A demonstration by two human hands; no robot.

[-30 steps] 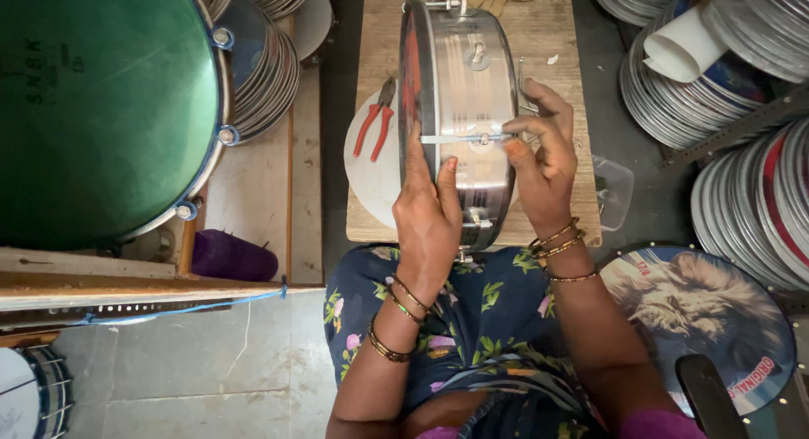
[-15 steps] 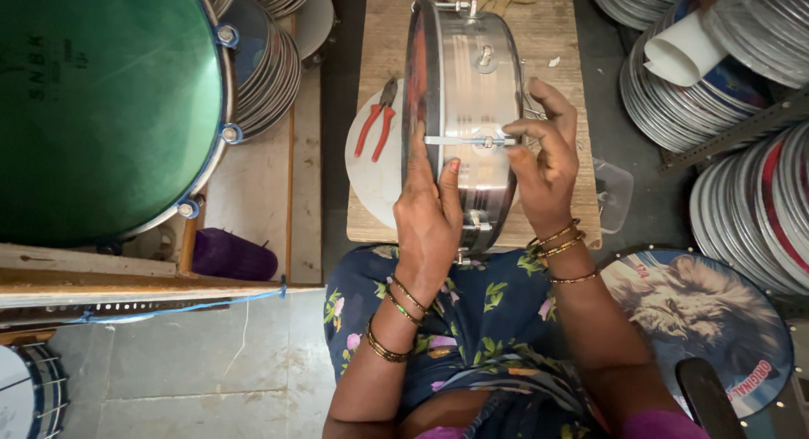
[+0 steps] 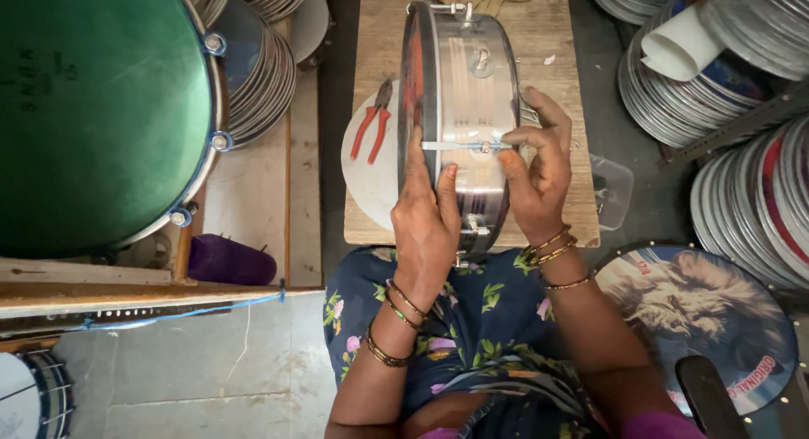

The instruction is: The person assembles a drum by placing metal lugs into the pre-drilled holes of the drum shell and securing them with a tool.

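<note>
A shiny metal drum shell (image 3: 468, 85) stands on its edge on a wooden board (image 3: 563, 34) in front of me. My left hand (image 3: 425, 224) presses flat against its near side, fingers on the red-tinted rim. My right hand (image 3: 535, 169) pinches a thin metal tension rod (image 3: 459, 145) that lies across the shell. Both wrists wear several bangles. Red-handled pliers (image 3: 372, 123) rest on a round white drum skin (image 3: 371, 178) left of the drum.
A big green-headed drum (image 3: 93, 110) fills the left. Stacks of metal hoops (image 3: 261, 68) and round discs (image 3: 742, 60) lie at both sides. A printed drum skin with a lion (image 3: 699, 313) sits at lower right, a purple cloth (image 3: 226, 260) at left.
The drum has shifted slightly left on the board. My right fingers have closed in on the rod's end; my left hand stays on the rim.
</note>
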